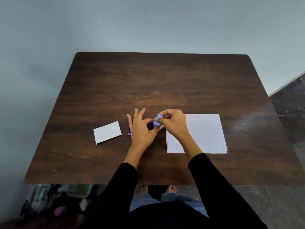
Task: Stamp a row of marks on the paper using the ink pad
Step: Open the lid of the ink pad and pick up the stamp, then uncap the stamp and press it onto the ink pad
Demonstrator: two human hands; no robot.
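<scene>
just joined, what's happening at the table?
A person is stamping smiley marks on the paper. Both hands meet over the purple ink pad: the right hand holds a small blue stamp in a fingertip grip, and the left hand touches it. Two red smileys sit on the paper's far edge. A white lid lies to the left.

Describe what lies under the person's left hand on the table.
Under the left hand sits the purple ink pad, only its left edge and a dark patch near the fingers visible. The rest is covered, so its surface cannot be judged. The blue stamp is pinched above it.
</scene>
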